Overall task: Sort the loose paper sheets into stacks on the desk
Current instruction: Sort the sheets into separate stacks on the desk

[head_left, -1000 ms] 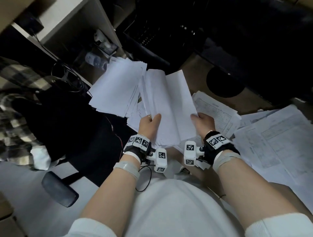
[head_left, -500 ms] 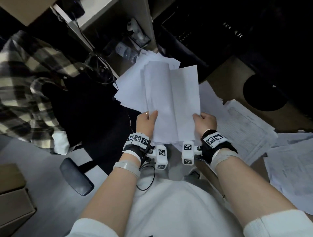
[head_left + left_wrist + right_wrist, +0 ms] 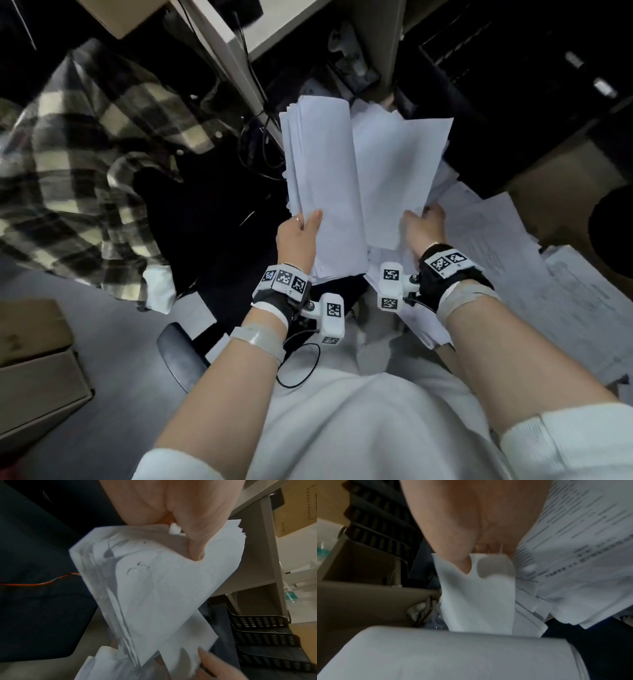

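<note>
The left hand [image 3: 297, 240] gripped a thick bundle of sheets [image 3: 322, 192] near its lower left edge, thumb pressed flat across the top page and the other fingers curled out of sight underneath; in the left wrist view the thumb [image 3: 197, 545] dented the curved paper. The right hand [image 3: 423, 228] pinched the lower edge of a separate loose sheet [image 3: 397, 171] just right of the bundle, thumb on top, fingers bent closed beneath it, as the right wrist view confirmed. Both were held up in front of the person, the bundle's long edge overlapping the sheet's left side. Printed pages [image 3: 534, 284] lay spread over the desk [image 3: 561, 164] to the right, some overhanging its near edge. To the left stood a dark chair with a plaid shirt [image 3: 85, 164] draped on it, close beside the bundle; black mesh trays [image 3: 260, 632] sat beyond the papers.
</note>
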{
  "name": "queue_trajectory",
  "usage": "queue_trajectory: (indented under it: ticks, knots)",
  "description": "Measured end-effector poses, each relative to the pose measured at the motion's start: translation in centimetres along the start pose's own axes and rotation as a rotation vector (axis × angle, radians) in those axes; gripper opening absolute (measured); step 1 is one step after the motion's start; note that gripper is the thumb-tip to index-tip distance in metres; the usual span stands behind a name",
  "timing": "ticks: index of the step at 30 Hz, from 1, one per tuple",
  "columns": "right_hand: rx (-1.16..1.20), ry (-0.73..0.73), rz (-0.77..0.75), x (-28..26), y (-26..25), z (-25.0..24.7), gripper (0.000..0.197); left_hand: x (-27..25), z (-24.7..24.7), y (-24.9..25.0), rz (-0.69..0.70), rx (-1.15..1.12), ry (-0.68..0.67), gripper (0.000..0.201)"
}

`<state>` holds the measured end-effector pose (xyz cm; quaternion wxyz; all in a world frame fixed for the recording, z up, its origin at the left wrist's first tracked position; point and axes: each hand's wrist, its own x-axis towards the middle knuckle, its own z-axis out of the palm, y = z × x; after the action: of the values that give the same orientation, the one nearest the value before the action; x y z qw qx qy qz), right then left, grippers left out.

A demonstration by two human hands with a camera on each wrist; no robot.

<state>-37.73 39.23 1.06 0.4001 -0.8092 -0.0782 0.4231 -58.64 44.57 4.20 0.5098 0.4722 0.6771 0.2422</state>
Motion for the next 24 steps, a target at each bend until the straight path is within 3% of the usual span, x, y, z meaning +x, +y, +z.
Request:
queue_trajectory:
  ticks: [1, 3, 6, 8, 14, 20, 24]
  knots:
    - [-0.014, -0.019, -0.021, 0.1, -0.4, 0.5, 0.062, 0.3, 0.0, -0.3, 0.006, 0.001, -0.011, 0.067]
    - [-0.065, -0.068, -0.150, -0.1, -1.4, 1.0, 0.073, 0.7, 0.5, -0.4, 0.020, 0.004, -0.025, 0.064]
    - [0.041, -0.365, -0.197, -1.1, -2.1, 1.6, 0.054, 0.7, 2.1, 0.5, -0.008, -0.026, -0.087, 0.051]
    - [0.056, -0.459, -0.206, -1.6, -2.2, 1.6, 0.052, 0.4, 3.4, 1.6, -0.049, -0.100, -0.137, 0.044]
    - [0.140, -0.489, -0.097, -0.6, -1.9, 0.4, 0.045, -0.4, 5.7, 4.0, -0.230, -0.205, -0.266, 0.036]
    - [0.170, -0.508, -0.092, -0.7, -2.7, -0.3, 0.040, -0.5, 6.2, 4.1, -0.225, -0.280, -0.260, 0.036]
    - [0.131, -0.553, -0.112, -1.8, -3.4, -0.9, 0.049, -0.3, 5.8, 3.6, -0.242, -0.359, -0.274, 0.049]
